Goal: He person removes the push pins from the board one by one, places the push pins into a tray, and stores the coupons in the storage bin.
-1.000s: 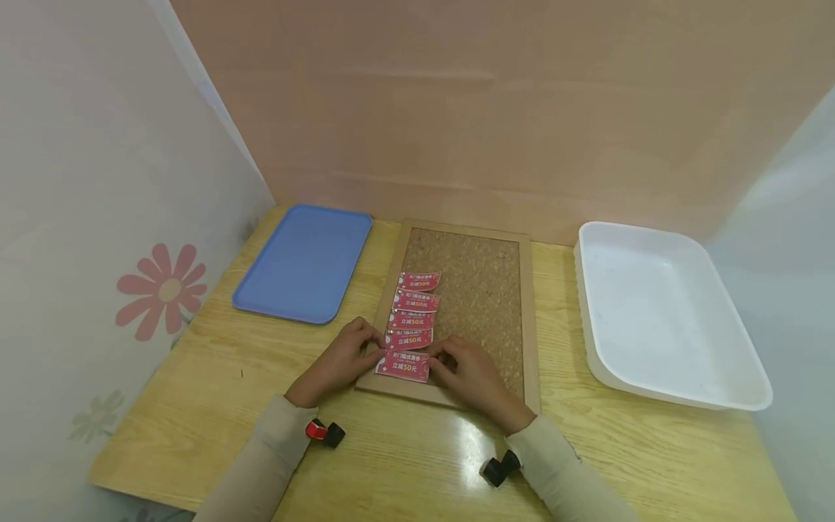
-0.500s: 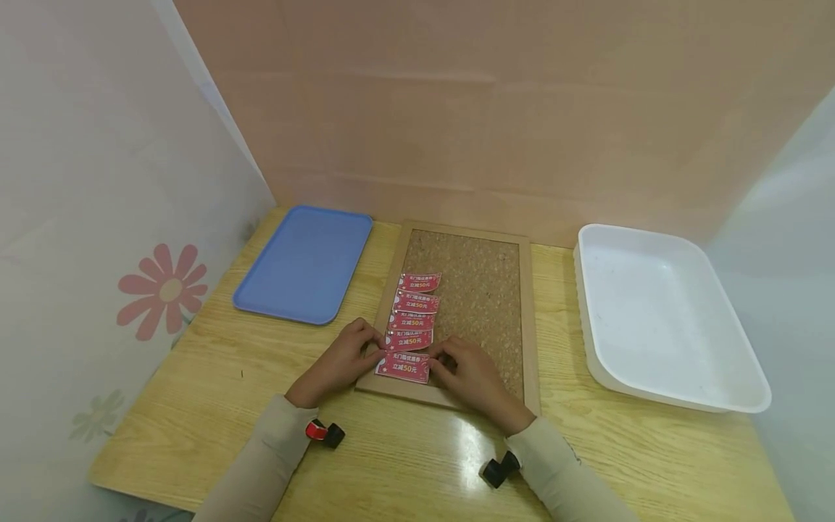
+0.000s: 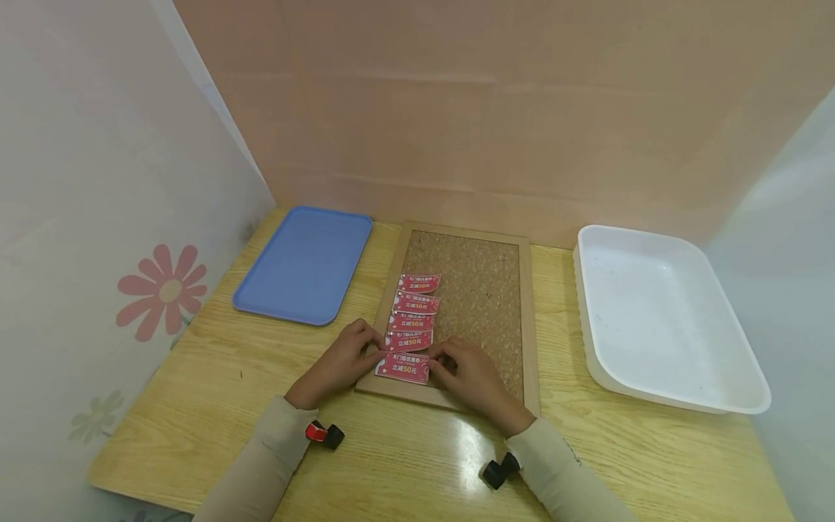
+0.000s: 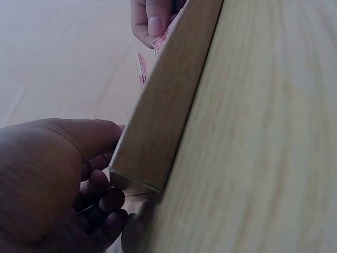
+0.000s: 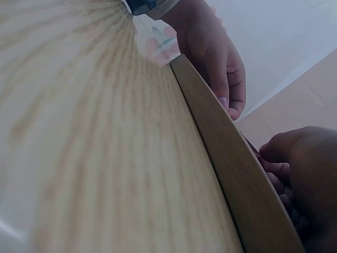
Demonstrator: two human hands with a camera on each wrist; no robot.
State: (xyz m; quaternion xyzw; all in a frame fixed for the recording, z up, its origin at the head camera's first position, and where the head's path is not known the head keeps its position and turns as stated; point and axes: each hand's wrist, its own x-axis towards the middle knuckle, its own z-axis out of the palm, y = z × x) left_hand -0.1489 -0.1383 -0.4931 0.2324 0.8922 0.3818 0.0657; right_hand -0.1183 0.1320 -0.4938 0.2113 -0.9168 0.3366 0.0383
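Observation:
In the head view, a framed corkboard (image 3: 479, 290) lies on the table with a column of several red-and-white paper coupons along its left side. Small pins show at the upper left corners of the upper coupons. The lowest coupon (image 3: 404, 368) lies flat near the board's front edge. My left hand (image 3: 342, 362) pinches its upper left corner; the fingertips hide whatever else is there. Thumb and forefinger of my right hand (image 3: 472, 373) pinch its right edge, and the left wrist view shows that hand (image 4: 152, 23) at a coupon's edge. The board's frame (image 5: 237, 163) hides much in the right wrist view.
A blue tray (image 3: 303, 264) lies left of the board. On the right stands a deep white plastic bin (image 3: 665, 319). The wooden table (image 3: 404, 464) runs back to a tan backdrop (image 3: 483, 130), with pale curtains on both sides.

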